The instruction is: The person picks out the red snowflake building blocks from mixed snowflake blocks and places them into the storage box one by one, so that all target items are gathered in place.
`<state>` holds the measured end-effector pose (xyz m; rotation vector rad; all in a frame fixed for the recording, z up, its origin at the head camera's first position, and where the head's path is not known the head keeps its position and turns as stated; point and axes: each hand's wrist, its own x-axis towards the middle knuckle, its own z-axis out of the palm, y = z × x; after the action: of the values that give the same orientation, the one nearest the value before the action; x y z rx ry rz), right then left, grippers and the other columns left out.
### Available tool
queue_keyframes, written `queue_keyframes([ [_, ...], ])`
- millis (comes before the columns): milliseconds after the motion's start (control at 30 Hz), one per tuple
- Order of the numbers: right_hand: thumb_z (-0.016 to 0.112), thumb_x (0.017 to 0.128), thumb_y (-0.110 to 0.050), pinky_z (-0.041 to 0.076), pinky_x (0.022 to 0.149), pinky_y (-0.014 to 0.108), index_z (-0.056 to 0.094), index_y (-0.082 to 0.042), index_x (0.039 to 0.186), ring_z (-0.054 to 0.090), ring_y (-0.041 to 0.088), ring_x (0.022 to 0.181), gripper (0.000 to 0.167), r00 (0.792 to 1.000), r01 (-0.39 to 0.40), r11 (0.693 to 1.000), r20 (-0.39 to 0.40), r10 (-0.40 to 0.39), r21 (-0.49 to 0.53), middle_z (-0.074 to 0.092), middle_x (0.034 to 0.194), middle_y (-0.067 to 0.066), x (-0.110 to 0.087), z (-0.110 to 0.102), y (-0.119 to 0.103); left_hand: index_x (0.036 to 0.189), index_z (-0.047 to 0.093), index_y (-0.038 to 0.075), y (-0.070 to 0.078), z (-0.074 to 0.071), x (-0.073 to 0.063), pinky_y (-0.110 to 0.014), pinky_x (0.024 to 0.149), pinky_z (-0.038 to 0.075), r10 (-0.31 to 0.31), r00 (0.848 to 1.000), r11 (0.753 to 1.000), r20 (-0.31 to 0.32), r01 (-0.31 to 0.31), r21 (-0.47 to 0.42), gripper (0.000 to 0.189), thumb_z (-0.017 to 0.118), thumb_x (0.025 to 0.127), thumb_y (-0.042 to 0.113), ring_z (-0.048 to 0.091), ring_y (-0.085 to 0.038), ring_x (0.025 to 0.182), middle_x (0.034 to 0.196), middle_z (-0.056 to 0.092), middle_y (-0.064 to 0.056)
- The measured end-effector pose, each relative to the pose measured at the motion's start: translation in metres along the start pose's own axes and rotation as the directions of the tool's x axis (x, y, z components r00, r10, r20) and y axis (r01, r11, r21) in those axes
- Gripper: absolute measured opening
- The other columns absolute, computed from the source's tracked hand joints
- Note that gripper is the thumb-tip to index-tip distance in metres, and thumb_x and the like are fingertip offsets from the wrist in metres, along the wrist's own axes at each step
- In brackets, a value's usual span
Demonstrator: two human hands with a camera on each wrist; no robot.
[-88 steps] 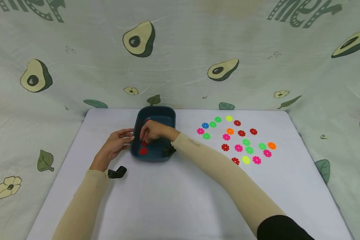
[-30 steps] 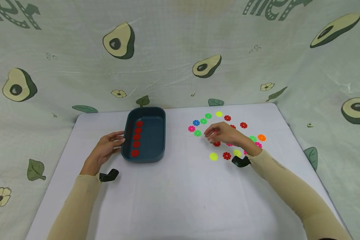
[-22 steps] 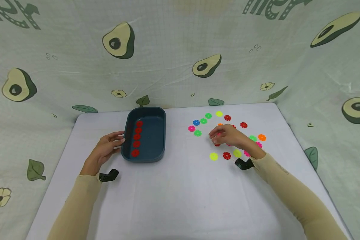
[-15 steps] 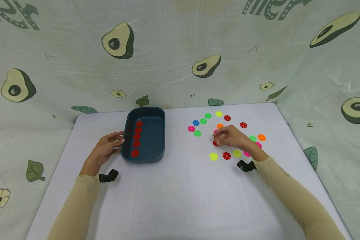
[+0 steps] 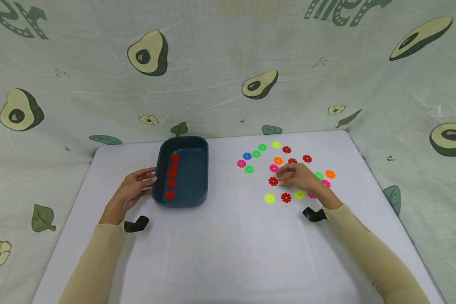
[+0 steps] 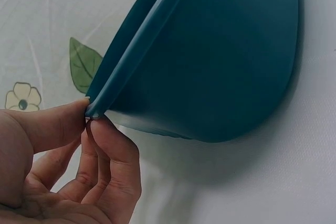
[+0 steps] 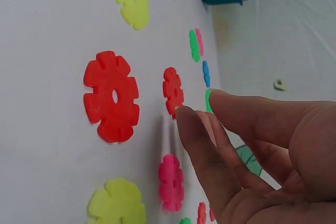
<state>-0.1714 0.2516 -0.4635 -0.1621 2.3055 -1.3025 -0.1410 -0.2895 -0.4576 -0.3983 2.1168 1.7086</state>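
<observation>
A dark blue plastic tray (image 5: 193,177) stands at the left with several red notched discs (image 5: 172,174) in a line along its left side. My left hand (image 5: 134,192) pinches the tray's left rim between thumb and fingers, as the left wrist view shows up close. Over the scattered discs at the right, my right hand (image 5: 298,177) hovers with its fingers bent and slightly apart from the thumb, holding nothing. Just left of its fingertips lie a red flower-shaped disc (image 5: 273,181) and a pink disc (image 5: 274,168). Some discs are hidden beneath this hand.
Around the right hand lie green (image 5: 248,169), blue (image 5: 247,156), orange (image 5: 330,174), yellow (image 5: 270,198) and more red discs (image 5: 286,197) on the white table (image 5: 220,253). A patterned cloth (image 5: 213,63) hangs close behind the table.
My right hand has left the tray and moved to the loose discs, lately drifting slightly further right. Red discs in the tray are now uncovered. The left hand keeps its hold on the rim.
</observation>
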Motion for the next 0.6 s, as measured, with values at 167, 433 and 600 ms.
queue_keyframes([
  [167, 0.072, 0.099, -0.002, 0.058, 0.090, 0.025, 0.063, 0.008, 0.134, 0.068, 0.041, 0.121, 0.037, 1.000, 0.008, 1.000, -0.025, -0.008, 0.000, 0.067, 0.131, 0.027, 0.002, 0.003, 0.008, 0.165, 0.035, 0.007, -0.001, 0.000, 0.001, -0.022, 0.085, 0.055, -0.006, 1.000, 1.000, -0.003, 0.006, 0.000, 0.063, 0.062, 0.109, 0.015, 0.058, -0.005, 0.104, 0.136, 0.051, -0.002],
  [433, 0.076, 0.096, -0.001, 0.060, 0.090, 0.030, 0.067, 0.007, 0.128, 0.070, 0.038, 0.114, 0.035, 0.996, 0.019, 0.998, -0.083, -0.025, -0.067, 0.071, 0.125, 0.025, 0.005, 0.012, 0.009, 0.165, 0.036, 0.007, -0.002, -0.001, 0.001, -0.021, 0.085, 0.054, -0.001, 1.000, 1.000, -0.003, 0.001, 0.001, 0.062, 0.062, 0.109, 0.015, 0.058, -0.005, 0.103, 0.133, 0.052, 0.000],
  [600, 0.081, 0.092, -0.001, 0.060, 0.092, 0.038, 0.069, 0.007, 0.124, 0.071, 0.038, 0.107, 0.034, 0.988, 0.026, 0.989, -0.144, -0.047, -0.143, 0.072, 0.118, 0.025, 0.010, 0.018, 0.009, 0.165, 0.036, 0.007, -0.001, 0.001, 0.000, -0.021, 0.085, 0.054, -0.005, 1.000, 1.000, -0.008, 0.005, 0.002, 0.062, 0.061, 0.109, 0.016, 0.058, -0.006, 0.104, 0.138, 0.050, -0.005],
])
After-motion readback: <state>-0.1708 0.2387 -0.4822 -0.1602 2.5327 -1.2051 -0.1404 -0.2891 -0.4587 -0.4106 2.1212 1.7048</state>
